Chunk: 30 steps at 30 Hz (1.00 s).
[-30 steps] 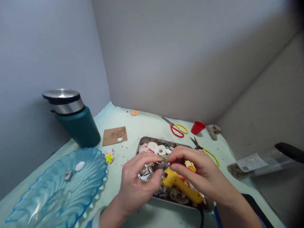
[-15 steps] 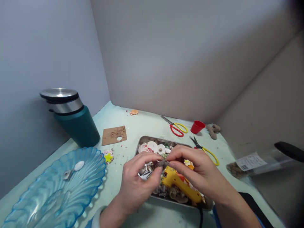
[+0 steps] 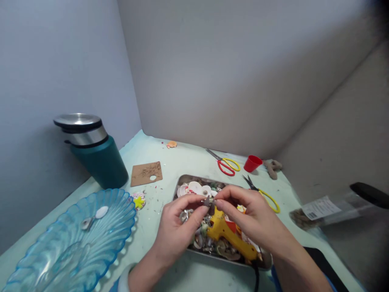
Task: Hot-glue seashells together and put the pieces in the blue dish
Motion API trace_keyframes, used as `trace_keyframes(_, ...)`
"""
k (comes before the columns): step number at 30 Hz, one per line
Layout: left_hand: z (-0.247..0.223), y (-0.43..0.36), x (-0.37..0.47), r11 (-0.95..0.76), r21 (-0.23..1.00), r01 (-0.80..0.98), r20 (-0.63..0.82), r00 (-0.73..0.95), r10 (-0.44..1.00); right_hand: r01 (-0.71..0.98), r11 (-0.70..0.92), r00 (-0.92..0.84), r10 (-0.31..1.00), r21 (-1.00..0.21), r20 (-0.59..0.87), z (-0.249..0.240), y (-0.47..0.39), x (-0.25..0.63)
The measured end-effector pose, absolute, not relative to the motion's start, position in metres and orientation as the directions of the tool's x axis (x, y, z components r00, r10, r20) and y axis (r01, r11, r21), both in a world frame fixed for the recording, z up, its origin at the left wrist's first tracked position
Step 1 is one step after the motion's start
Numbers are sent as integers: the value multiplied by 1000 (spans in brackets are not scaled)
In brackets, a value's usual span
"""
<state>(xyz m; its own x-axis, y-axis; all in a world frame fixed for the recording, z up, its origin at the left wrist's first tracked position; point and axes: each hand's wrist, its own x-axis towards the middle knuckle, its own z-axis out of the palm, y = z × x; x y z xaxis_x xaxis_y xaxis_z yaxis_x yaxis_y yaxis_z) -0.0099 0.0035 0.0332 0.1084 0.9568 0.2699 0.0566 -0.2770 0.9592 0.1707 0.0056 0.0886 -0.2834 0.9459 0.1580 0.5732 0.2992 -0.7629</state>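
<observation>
Above a metal tray [image 3: 212, 258], my left hand [image 3: 180, 225] and my right hand [image 3: 251, 211] meet fingertip to fingertip. Between them they pinch a small grey clip-like piece [image 3: 208, 201], both sets of fingers closed on it. Its exact shape is too small to tell. A yellow glue gun [image 3: 231, 235] lies across the tray just below my right fingers, its cord running off the front edge. Under my hands the tray holds many small trinkets, with white discs [image 3: 195, 187] at its back left.
Blue scalloped dish [image 3: 112, 243] and teal bottle [image 3: 103, 160] stand left. Brown card [image 3: 147, 173] lies behind the dish. Red-yellow scissors [image 3: 226, 165], more scissors [image 3: 267, 196], a red cup [image 3: 253, 163] and a clear container [image 3: 331, 211] are at the right.
My fingers have shifted slightly and turned the small grey piece, which now points more upright and shows more clearly. The other things have stayed in place.
</observation>
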Motion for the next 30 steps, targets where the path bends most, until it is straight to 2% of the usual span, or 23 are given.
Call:
trace_keyframes(5, 33, 5, -9, -150, 986, -74, 159, 141, 977, 569, 160, -218, 975, -807, 40, 86, 7, 173)
trace_keyframes(11, 34, 6, -11, -85, 989, -121, 102, 142, 985, 496, 102, -211, 977, -862, -6, 84, 10, 177)
trace_keyframes(30, 30, 11, -11, -114, 990, -82, 125, 144, 982, 373, -55, -266, 950, -926, -163, 87, 11, 174)
